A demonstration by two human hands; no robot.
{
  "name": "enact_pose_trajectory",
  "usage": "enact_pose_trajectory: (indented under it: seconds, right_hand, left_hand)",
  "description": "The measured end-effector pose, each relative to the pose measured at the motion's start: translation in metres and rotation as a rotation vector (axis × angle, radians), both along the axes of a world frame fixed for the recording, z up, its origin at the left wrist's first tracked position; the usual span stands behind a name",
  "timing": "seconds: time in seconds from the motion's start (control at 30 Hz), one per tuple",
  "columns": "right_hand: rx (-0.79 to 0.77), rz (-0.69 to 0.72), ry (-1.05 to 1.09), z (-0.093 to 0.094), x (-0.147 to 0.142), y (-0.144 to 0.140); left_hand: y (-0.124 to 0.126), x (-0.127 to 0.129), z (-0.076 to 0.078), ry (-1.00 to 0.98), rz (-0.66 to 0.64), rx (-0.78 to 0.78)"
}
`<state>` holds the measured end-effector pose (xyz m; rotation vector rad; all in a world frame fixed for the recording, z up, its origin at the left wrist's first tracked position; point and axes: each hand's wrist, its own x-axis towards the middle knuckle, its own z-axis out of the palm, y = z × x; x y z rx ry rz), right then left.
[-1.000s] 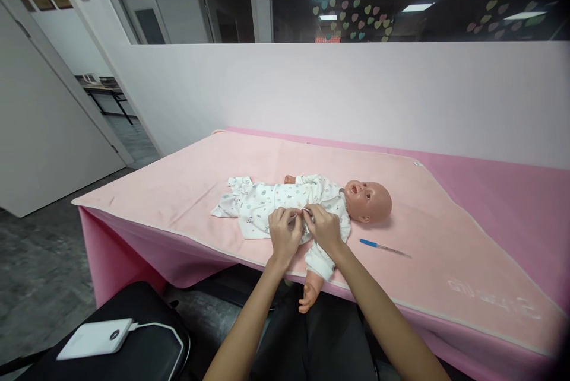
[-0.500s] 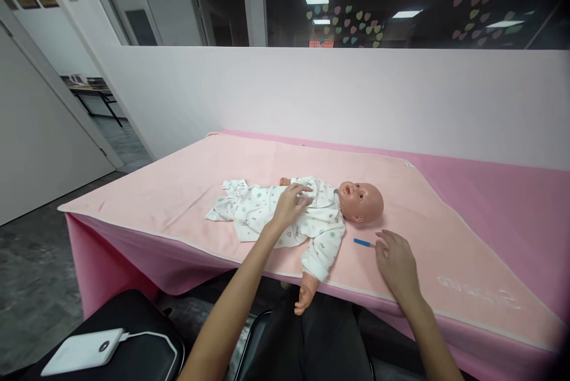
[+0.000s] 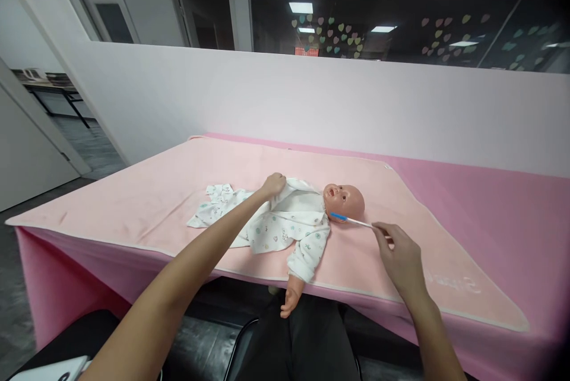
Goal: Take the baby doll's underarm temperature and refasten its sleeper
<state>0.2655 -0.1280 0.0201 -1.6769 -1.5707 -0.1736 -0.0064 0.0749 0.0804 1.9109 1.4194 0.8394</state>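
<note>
my left hand (image 3: 272,184) is out over the plastic baby doll in a white printed romper (image 3: 285,224), fingers curled in and pinching a fold of the white romper cloth (image 3: 296,191) up near the doll's far shoulder, lifting it off the chest. doll lies on its back on the light pink towel sheet (image 3: 146,203), bald head (image 3: 345,203) to the right, legs end to the left, w/ one bare arm (image 3: 289,301) hanging over the near table edge. my right hand (image 3: 398,256) is just right of the head, thumb & fingertips closed on the tail of a thin clear stick w/ a blue tip (image 3: 351,220); blue end sits right at the doll's neck, under the chin, can't tell if it's actually touching. darker pink table cover (image 3: 512,203) shows beyond the towel on the right. white partition wall (image 3: 312,102) runs behind the table, dark window w/ heart stickers (image 3: 338,37) above it.
</note>
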Motion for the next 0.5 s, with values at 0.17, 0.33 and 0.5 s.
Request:
enact_pose_trajectory:
  seconds: [0.17, 0.33, 0.5]
  right_hand:
    - [0.077, 0.116, -0.019, 0.052, -0.058, 0.06]
    - [-0.212, 0.09, -0.207, 0.062, -0.109, 0.144]
    - [-0.399, 0.061, -0.369, 0.052, -0.136, 0.195]
  left_hand:
    - [0.006, 0.0, 0.024, 0.275, 0.001, 0.345]
    - [-0.012, 0.006, 0.033, 0.674, -0.106, 0.637]
    - [-0.03, 0.006, 0.017, 0.842, -0.233, 0.673]
